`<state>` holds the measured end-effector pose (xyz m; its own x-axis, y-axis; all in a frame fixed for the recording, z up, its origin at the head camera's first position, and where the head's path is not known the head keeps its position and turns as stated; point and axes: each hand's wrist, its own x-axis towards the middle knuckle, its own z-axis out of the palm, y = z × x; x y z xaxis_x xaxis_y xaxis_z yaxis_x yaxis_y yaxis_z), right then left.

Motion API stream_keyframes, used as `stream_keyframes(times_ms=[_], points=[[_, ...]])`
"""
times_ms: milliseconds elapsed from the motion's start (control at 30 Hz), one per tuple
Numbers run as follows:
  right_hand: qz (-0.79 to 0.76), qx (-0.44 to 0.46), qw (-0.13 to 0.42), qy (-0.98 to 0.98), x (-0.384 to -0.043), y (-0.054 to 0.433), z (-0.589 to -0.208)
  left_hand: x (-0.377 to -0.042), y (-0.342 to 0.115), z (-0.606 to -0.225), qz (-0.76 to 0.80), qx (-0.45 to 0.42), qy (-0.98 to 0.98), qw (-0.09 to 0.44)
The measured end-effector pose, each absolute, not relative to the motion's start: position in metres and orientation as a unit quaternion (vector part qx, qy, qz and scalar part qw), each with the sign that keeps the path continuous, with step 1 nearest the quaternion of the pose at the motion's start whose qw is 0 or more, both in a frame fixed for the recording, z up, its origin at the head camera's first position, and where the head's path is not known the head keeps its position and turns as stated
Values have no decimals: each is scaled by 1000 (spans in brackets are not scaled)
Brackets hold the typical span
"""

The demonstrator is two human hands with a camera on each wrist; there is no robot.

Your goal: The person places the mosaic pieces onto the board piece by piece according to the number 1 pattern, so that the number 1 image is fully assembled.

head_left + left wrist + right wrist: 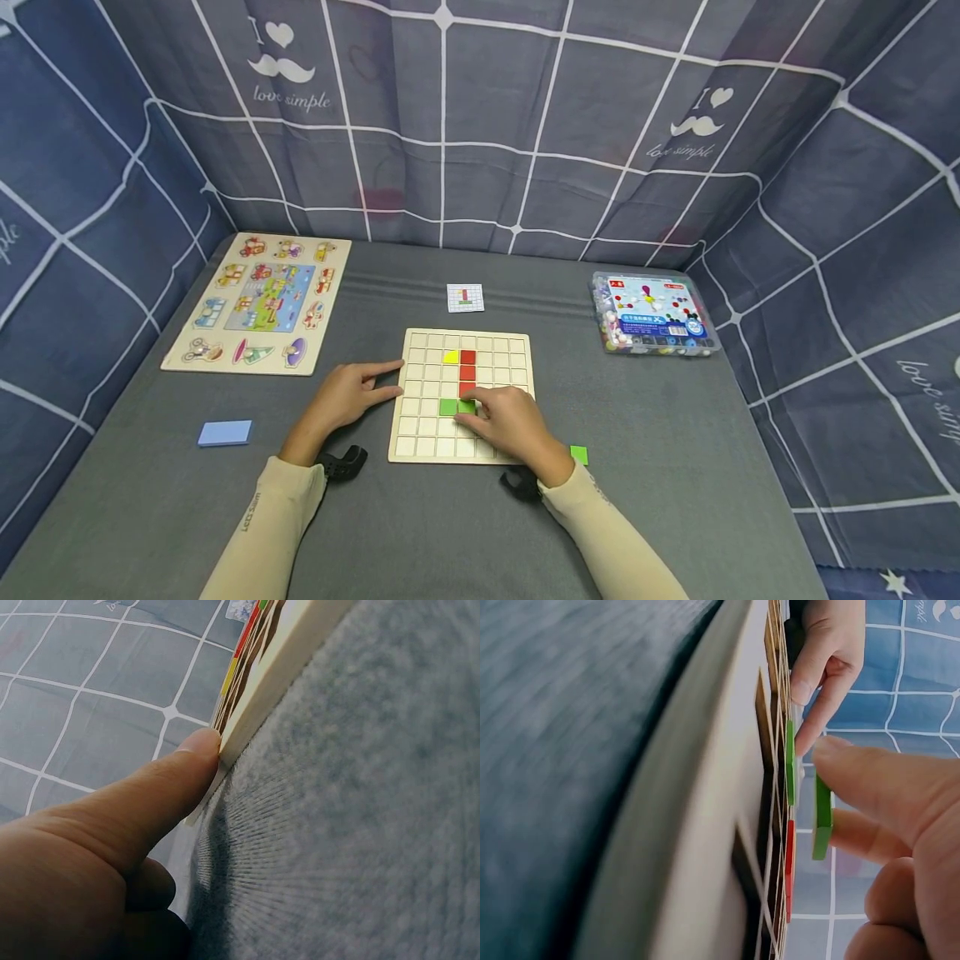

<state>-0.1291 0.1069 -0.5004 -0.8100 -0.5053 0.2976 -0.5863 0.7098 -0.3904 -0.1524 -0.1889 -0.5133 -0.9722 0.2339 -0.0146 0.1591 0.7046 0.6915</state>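
A pale wooden grid board (405,450) lies flat at the middle of the table. In its cells sit a yellow tile (451,357), a column of red tiles (468,358) and a green tile (447,407). My right hand (513,421) pinches another green tile (822,821) between thumb and finger; in the right wrist view a small gap shows between this tile and the board. At the board's left edge, my left hand (341,400) touches the side with straight index finger and thumb. The left wrist view shows one fingertip (201,741) right on that edge.
Behind the board lies a small pattern card (466,297). A picture puzzle board (180,360) is at the back left, a clear box of small parts (656,315) at the back right. A blue block (225,433) lies left; a loose green tile (579,454) lies by my right wrist.
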Motion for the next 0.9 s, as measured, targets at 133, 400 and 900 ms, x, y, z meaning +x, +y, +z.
stream_keyframes(times_ms=[133,400,900], points=[[229,289,76,-927,-129,104,-500,-153,-188,-513,374,109,920,51],[222,282,69,-931,-130,103,-500,-153,-188,-514,375,107,920,47],[208,271,85,-936,-128,106,-504,-153,-189,-515,371,107,921,47]])
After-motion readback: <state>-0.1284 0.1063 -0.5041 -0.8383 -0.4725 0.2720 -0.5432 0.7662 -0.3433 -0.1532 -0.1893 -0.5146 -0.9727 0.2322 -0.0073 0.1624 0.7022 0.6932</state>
